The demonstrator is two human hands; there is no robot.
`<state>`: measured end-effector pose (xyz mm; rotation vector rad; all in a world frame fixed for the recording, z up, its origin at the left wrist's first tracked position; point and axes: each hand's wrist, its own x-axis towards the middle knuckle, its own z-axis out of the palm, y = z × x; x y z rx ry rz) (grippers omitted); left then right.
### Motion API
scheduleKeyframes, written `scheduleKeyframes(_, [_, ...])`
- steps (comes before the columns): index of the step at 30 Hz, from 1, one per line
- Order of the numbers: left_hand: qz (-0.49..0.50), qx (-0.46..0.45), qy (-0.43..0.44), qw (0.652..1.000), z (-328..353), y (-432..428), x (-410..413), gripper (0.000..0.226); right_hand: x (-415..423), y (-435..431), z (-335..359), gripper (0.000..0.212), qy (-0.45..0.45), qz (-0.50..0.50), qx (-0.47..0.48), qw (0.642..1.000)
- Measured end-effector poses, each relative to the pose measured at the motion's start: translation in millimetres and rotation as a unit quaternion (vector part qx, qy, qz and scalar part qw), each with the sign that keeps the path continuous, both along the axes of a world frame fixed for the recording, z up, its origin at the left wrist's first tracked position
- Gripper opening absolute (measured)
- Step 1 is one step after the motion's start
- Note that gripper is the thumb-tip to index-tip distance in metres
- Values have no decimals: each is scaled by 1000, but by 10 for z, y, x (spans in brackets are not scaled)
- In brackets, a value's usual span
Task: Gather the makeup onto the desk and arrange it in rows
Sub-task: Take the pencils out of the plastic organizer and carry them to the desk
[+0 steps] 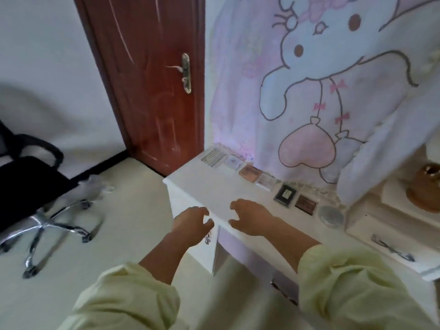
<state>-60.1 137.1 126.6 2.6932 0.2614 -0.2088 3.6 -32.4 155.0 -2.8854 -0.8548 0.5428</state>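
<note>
A white desk (209, 189) stands against the curtained wall. Along its back edge lies a row of makeup: a clear case of small dots (213, 156), a pale compact (233, 161), a copper-coloured palette (250, 173), a clear case (267, 181), a black compact (285, 194), a brown palette (305, 204) and a round grey compact (331, 216). My left hand (192, 221) hovers just off the desk's front edge, fingers loosely curled, holding nothing. Over the front part of the desk is my right hand (252, 216), fingers also loosely curled and empty.
A black office chair (31, 186) on a chrome base stands at the left. A red-brown door (147, 75) is behind the desk's left end. A cartoon curtain (309, 79) hangs behind the desk. A brown round object (426, 189) sits on the raised part at right, above a drawer handle (392, 251).
</note>
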Motion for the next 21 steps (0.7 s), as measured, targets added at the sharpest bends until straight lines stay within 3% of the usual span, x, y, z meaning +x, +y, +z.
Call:
scheduleKeyframes(10, [262,47,-17,964,345,1072,-1590,42,-811,1517,156,38,-22,219,33,975])
scheduleKeyframes(21, [515,70,-12,854,428,2224,-4246,42,-2936,3552,237,40,-20,438,45,897])
